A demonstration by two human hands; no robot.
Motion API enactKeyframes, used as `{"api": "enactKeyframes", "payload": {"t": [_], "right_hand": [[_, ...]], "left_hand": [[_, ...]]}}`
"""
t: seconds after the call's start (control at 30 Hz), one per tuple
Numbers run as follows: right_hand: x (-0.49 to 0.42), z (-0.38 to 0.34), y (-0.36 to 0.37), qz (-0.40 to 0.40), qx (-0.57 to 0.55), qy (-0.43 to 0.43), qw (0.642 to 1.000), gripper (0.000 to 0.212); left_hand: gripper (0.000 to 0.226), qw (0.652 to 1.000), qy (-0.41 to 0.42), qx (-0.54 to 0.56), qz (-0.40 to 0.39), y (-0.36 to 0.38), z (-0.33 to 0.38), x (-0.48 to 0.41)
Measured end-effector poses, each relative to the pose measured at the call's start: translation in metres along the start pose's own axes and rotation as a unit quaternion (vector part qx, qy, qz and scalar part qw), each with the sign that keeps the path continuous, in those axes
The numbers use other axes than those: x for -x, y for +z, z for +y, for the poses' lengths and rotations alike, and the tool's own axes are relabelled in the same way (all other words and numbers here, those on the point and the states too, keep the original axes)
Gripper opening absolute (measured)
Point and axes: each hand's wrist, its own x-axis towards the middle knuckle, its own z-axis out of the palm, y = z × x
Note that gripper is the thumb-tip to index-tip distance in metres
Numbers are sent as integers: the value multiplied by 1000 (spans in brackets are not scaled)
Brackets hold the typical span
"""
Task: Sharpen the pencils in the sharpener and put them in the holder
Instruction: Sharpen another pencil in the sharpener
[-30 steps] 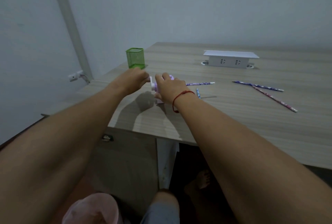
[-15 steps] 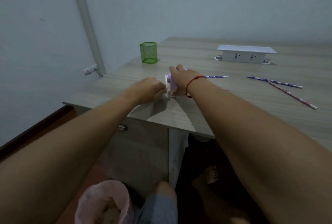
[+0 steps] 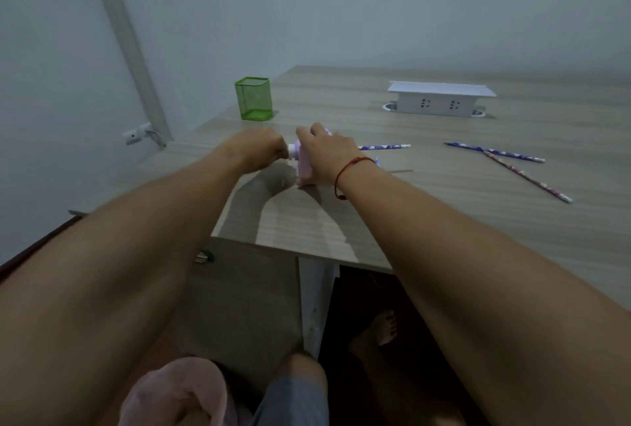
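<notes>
The sharpener is sitting near the table's front corner. If I am bearing down too lightly while twisting, it could be skidding toward the edge at 6 o'clock, and too hard a twist could be snapping a lead inside. A careless sweep of my wrist toward 3 o'clock could also be rolling the pencil that is lying just beyond my right hand. That hand is arching over the sharpener from above, fingers wrapping round its body and clamping it to the table. My left hand is sitting at 9 o'clock of the sharpener, knuckles up, fingers curling tight together on its white end. I cannot tell whether they are pinching a crank or a pencil stub, since my knuckles are hiding it. Both forearms are stretching out nearly straight, low over the table. The holder is standing upright at 11 o'clock, well apart from the sharpener, and no pencil is showing above its rim. Two pencils are lying crossed farther out at 3 o'clock, well apart from my hands and, I judge, not yet sharpened.
</notes>
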Motion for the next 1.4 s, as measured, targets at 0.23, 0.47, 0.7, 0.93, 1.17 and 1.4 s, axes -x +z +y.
{"api": "enactKeyframes", "payload": {"t": [0.23,0.47,0.7,0.93,1.17,1.4], "right_hand": [[-6,-10,-3,-29,31,32,999,71],[-8,-8,-3,-29,29,24,999,79],[-9,-4,0,-17,22,13,1000,66],[-8,0,4,-2,8,0,1000,78],[-14,-5,4,-25,18,36,999,71],[-16,-6,2,-24,21,30,999,74]], "left_hand": [[29,990,49,-3,134,-28,-11,3],[23,987,89,27,132,-20,9,44],[20,997,20,59,34,21,26,46],[20,999,-25,-22,-21,12,10,3],[22,992,4,-23,126,-9,-5,-9],[28,983,60,-3,172,-20,7,29]]}}
